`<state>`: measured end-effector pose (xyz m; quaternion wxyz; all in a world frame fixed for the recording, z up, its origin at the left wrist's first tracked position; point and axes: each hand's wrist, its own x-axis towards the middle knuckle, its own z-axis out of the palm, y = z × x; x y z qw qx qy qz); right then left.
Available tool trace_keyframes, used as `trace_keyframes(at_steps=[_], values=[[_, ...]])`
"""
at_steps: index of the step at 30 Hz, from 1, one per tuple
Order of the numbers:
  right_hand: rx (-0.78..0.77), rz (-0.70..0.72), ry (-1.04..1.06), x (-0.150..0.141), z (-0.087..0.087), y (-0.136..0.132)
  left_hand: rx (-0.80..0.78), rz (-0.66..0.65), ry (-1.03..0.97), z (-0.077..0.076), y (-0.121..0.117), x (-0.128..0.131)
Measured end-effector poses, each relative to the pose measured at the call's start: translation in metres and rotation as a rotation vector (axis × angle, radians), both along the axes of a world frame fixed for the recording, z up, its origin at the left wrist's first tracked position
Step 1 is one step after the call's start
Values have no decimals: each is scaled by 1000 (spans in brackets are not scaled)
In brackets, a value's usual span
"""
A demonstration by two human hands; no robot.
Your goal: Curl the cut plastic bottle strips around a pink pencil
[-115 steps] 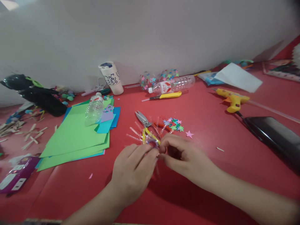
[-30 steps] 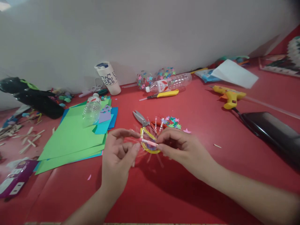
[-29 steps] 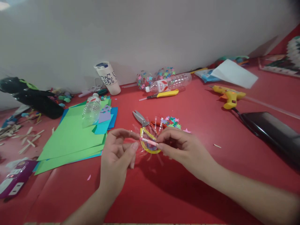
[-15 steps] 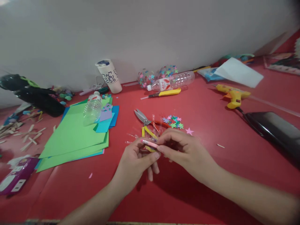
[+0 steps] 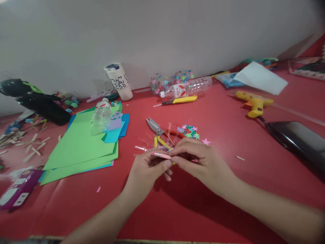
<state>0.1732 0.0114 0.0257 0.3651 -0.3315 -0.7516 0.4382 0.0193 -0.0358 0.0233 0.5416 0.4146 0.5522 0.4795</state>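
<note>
My left hand and my right hand meet over the red table, both pinching a small pink strip between fingertips. Under and behind the fingers sits a clear plastic piece cut into radiating strips, partly hidden. Just beyond lie scissors with yellow handles and a small pile of coloured paper stars, with one pink star apart from it.
Green and blue paper sheets with a clear bottle lie left. A second bottle, yellow utility knife and paper cup sit near the wall. A yellow glue gun and black case are right.
My left hand, earlier apart from the pink strip, has closed in and pinches its left end. Both hands have come together and lower, over the plastic piece.
</note>
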Motion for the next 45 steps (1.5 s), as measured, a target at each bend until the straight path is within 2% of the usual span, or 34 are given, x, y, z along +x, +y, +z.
trace_keyframes(at_steps=[3, 5, 11, 16, 19, 22, 28, 36, 38, 45], values=[[167, 2, -44, 1, -2, -2, 19, 27, 5, -1, 0, 0], [167, -12, -56, 1, -3, -3, 54, 34, 19, -2, -1, 0], [55, -13, -50, -1, -1, -1, 125, 27, 81, -1, -2, 3], [-155, -13, 16, -1, 1, 0, 78, 33, 71, -1, -1, 2], [-218, -19, 41, -2, 0, 1, 62, 37, 66, 0, 0, 1], [-166, -33, 30, -2, -2, 1, 51, 42, 82, 0, 0, 1], [58, -46, -22, -2, -3, 0, 49, 52, 96, -1, -1, 1], [69, -23, -58, -1, -1, 0, 46, 59, 133, 0, 0, 2], [22, -23, -55, -1, 0, 0, 51, 55, 151, 0, -1, 2], [-338, -30, 33, -3, 3, 1, 39, 30, 216, -3, 0, -1]])
